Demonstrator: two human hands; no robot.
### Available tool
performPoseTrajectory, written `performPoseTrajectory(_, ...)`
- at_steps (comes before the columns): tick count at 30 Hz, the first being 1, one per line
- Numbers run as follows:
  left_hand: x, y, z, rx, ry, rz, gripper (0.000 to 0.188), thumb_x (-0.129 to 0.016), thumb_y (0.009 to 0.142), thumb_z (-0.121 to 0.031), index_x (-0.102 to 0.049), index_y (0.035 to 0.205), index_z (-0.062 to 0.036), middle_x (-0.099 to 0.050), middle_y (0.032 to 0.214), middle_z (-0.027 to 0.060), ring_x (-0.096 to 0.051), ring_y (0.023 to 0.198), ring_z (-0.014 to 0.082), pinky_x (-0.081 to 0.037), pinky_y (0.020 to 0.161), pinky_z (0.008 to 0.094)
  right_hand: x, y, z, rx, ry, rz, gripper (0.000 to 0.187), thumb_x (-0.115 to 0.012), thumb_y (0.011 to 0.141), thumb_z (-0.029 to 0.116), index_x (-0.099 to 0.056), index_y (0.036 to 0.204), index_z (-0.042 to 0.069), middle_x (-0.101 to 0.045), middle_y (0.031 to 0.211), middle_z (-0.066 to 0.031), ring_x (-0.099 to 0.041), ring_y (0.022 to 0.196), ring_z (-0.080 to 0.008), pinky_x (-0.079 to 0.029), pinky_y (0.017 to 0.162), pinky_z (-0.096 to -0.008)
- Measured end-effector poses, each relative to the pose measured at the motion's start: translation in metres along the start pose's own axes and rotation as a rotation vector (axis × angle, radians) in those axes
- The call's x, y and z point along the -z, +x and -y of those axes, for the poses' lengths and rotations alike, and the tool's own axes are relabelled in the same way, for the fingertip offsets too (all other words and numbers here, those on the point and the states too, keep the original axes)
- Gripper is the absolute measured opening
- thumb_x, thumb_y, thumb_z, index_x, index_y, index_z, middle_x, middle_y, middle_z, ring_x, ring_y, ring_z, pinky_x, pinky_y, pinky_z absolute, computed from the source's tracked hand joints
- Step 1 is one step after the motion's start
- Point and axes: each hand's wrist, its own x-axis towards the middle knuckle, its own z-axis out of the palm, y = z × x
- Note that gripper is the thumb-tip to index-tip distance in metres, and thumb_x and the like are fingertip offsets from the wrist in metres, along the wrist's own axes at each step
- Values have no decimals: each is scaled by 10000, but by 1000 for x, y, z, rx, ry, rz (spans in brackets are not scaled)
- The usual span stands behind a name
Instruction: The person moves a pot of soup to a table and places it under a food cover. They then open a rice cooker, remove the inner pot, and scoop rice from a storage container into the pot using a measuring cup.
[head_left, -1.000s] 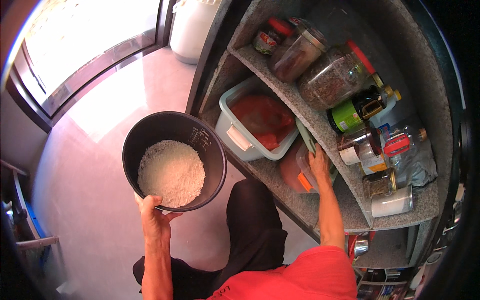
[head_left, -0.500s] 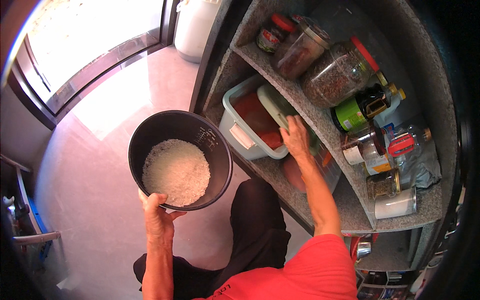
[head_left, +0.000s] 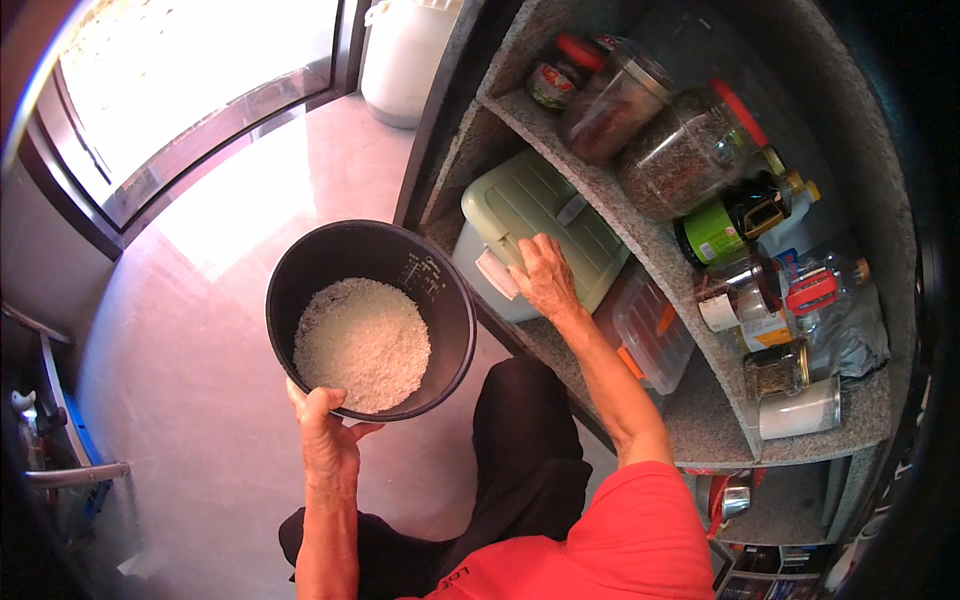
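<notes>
My left hand (head_left: 325, 425) grips the near rim of a dark, round rice cooker pot (head_left: 447, 325), thumb over the edge. White rice (head_left: 362, 345) covers the pot's bottom. On the lower cabinet shelf, a pale green lid (head_left: 530, 200) lies over a light storage bin (head_left: 474, 255) and hides what is inside. My right hand (head_left: 548, 278) has its bent fingers on the lid's near edge, close to a whitish latch (head_left: 497, 273). The thumb side is nearest that latch.
Right of the bin sits a clear plastic box (head_left: 655, 335) with orange clips. Jars and bottles, including a large red-capped jar (head_left: 690, 150), crowd the stone shelf (head_left: 560, 165) above. A white barrel (head_left: 410, 60) stands by the glass door. My bent leg (head_left: 520, 430) is below the pot.
The lid, tilted half over the bin before, now lies across its top and covers the reddish-brown inside. My right hand has moved left and nearer, to the latch side. The left still holds the pot.
</notes>
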Motion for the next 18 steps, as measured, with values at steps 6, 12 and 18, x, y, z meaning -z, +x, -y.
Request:
performPoseTrajectory(6,0,3,-1,-3,1,27,654,-577,655,-323,-397,1225,-57,-538,1120,191,-613,906,337,-548,620,485,-20,-9,4,63,-301,-38,461,-708,677,208,-509,1041,7,-467,943,-134,-493,875,-313,-437,745,-394)
performPoseTrajectory(12,3,7,0,10,-8,-1,673,-573,648,-324,-392,1235,-47,-536,1123,193,-611,913,341,-542,631,499,-13,-14,40,15,-486,-72,705,-724,637,316,-473,1188,-46,-481,1016,-122,-483,869,-263,-407,690,-396)
performPoseTrajectory(18,5,4,-2,15,4,11,676,-571,644,-331,-390,1237,-62,-523,1135,197,-605,919,341,-529,655,509,-41,-14,29,-56,-720,-142,580,-691,659,255,-518,1132,-33,-506,939,-118,-502,812,-264,-418,634,-381)
